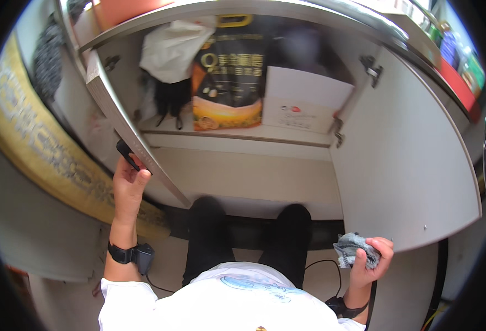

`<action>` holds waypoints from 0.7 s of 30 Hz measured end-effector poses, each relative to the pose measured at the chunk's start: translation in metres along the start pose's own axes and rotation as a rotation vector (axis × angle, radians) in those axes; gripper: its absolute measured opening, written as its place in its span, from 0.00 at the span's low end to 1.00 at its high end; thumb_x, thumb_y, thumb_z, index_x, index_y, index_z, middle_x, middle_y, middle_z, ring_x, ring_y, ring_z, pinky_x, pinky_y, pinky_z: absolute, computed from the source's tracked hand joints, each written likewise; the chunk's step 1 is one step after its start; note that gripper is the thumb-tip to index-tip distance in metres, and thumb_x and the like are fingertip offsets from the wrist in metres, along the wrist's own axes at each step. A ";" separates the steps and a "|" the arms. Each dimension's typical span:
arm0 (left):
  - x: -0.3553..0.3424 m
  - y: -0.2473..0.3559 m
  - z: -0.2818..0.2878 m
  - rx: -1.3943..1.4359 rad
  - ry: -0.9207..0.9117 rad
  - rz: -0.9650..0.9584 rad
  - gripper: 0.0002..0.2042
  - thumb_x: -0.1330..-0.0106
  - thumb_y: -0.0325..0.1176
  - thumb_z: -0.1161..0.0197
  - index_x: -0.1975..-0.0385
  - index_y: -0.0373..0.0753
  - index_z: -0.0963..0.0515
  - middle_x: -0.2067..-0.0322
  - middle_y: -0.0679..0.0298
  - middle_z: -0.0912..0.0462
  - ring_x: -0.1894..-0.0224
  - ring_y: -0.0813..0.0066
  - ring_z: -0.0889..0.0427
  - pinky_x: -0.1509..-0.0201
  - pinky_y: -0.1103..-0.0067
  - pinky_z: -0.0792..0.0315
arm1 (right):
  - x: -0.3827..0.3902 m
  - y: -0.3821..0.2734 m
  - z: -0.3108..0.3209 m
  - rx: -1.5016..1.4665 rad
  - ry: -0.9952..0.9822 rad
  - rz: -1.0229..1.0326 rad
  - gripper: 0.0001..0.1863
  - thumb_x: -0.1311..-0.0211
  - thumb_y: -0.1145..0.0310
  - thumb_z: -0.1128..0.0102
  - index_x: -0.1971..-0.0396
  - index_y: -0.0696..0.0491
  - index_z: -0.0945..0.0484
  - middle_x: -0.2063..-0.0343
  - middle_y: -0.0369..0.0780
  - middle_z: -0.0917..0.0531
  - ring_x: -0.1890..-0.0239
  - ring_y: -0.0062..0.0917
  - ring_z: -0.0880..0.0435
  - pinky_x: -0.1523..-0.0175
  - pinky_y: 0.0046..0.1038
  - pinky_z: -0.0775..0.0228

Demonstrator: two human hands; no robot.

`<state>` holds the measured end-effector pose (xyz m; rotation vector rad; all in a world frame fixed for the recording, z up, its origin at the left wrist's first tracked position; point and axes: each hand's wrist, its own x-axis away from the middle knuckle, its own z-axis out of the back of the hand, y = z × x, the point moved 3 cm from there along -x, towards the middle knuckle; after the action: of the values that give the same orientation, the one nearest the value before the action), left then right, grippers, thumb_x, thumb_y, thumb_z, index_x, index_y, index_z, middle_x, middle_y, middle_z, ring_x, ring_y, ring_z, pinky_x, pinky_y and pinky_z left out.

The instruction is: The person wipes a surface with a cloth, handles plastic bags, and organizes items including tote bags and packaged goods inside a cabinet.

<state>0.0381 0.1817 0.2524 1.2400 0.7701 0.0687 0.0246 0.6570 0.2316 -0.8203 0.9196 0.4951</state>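
Observation:
My left hand point(130, 179) is closed around the black handle point(127, 153) on the outer face of the left cabinet door point(138, 144). That door stands open, seen nearly edge-on. My right hand point(374, 262) grips a crumpled grey cloth point(354, 249) beside the lower edge of the right cabinet door point(405, 157), which is swung wide. Between the doors, the cabinet shelf point(237, 139) bears a black and orange food bag point(229, 83) with a yellow handle, a white box point(306, 99), a white plastic bag point(174, 49) and a black bag point(171, 102).
My knees point(207, 220) are close to the cabinet's bottom opening. A yellow patterned cloth point(50, 138) hangs along the left side. Bottles point(449, 44) and a red item point(457, 85) stand on the counter at the upper right. A thin cable point(331, 262) runs over the floor.

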 end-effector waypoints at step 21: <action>0.060 -0.021 0.178 -0.702 0.755 -0.080 0.22 0.33 0.41 0.47 0.49 0.27 0.35 0.56 0.54 0.25 0.55 0.69 0.27 0.49 0.77 0.34 | -0.009 0.152 -0.256 -0.026 -0.240 -0.445 0.13 0.47 0.65 0.38 0.66 0.57 0.27 0.65 0.43 0.24 0.62 0.30 0.26 0.53 0.28 0.35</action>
<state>0.1748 0.0547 0.2249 0.4824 1.2982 0.7123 -0.2119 0.5449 0.0897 -0.9354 0.4892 0.2100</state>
